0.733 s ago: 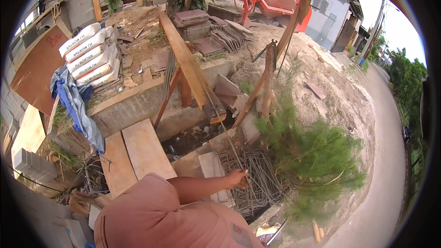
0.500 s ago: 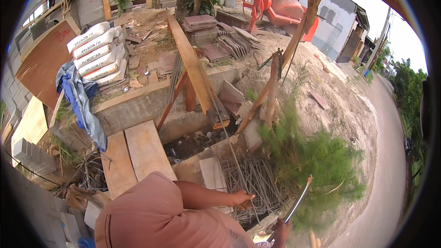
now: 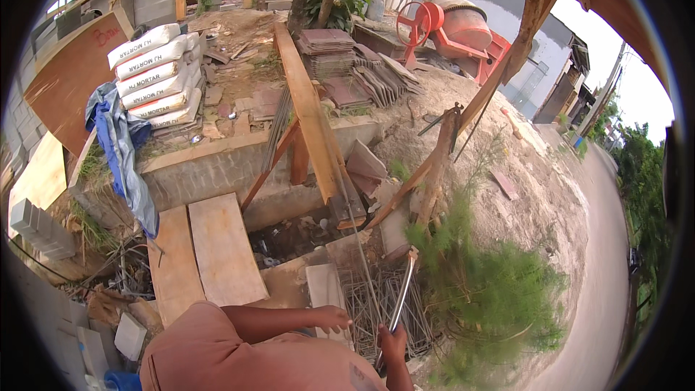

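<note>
Stacked pale mortar sacks and a blue tarp sit far left, flat plywood boards nearer. The left hand pinches a thin steel rod: stiff yet springy, likely whippy if held at one end. Beside it, the right hand is wrapped around a smooth metal pipe, rigid and heavier, above the rusty rebar cages. A feathery green shrub stands right

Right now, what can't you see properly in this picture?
- Head view: the left hand's fingertips, too small to tell what they touch.
- The metal rod's lower end, hidden inside the right hand.
- The rebar pile's right side, covered by the green bush.
</note>
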